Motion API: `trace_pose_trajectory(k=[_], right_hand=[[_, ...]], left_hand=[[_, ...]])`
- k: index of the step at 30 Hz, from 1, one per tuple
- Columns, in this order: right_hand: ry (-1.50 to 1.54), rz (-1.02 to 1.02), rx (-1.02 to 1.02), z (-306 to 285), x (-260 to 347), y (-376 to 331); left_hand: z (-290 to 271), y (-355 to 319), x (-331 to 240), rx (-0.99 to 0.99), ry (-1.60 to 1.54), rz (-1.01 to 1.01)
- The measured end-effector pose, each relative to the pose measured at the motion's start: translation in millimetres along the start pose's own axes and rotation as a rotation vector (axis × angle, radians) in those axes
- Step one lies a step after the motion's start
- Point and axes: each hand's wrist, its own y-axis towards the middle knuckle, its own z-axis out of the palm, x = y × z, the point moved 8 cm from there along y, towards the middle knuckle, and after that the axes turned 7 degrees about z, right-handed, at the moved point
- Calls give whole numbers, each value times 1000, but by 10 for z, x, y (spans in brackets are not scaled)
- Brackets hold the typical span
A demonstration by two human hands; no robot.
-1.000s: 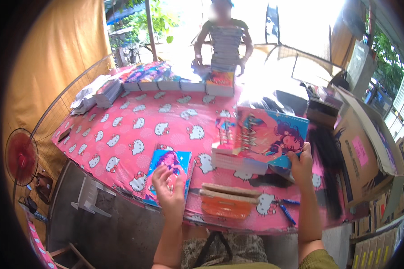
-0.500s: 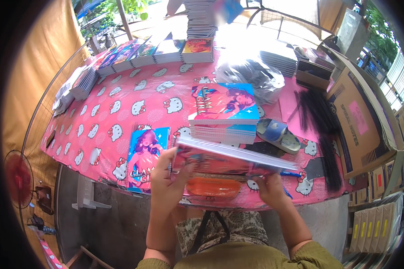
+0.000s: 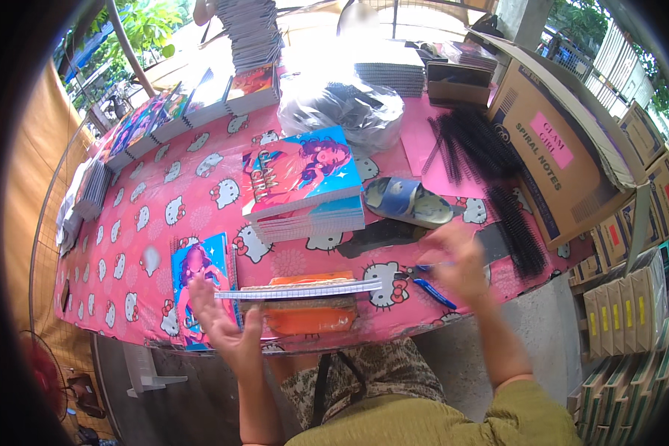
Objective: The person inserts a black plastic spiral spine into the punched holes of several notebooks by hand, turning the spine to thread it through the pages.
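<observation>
My left hand (image 3: 227, 327) steadies the left end of a notebook (image 3: 305, 289) in the crook between its thumb and spread fingers. The pad stands on its long side, its white punched edge up, over a wooden block with an orange part (image 3: 312, 320) near the table's front. My right hand (image 3: 464, 264), smeared by motion, is beside blue-handled pliers (image 3: 433, 293); whether its fingers grip a handle is unclear. Left of the pad lies a notebook with a pink and blue cover (image 3: 201, 260), partly behind my left hand. A stack of similar notebooks (image 3: 301, 175) stands beyond.
A blue slide sandal (image 3: 409, 202) lies right of the stack. Black spiral coils (image 3: 483, 149) sit beside a large cardboard box (image 3: 565, 141). A clear plastic bag (image 3: 342, 111) and rows of notebooks (image 3: 156, 126) line the table's far side, with a tall stack (image 3: 249, 33) behind.
The notebook between my hands has come down and turned edge-up. My right hand has let go of it and moved to the pliers. The view has shifted right.
</observation>
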Motion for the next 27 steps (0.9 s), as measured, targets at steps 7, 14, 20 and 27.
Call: trace_pose_trajectory(k=[7, 14, 20, 27], right_hand=[[-689, 607, 57, -578, -1865, 350], [-191, 289, 35, -431, -953, 390], [342, -33, 192, -142, 771, 101], [393, -66, 45, -231, 917, 104]], left_hand=[[520, 115, -845, 198, 294, 475], [1224, -148, -854, 796, 856, 496], [1212, -37, -826, 640, 509, 472], [1196, 27, -886, 554, 347, 445]])
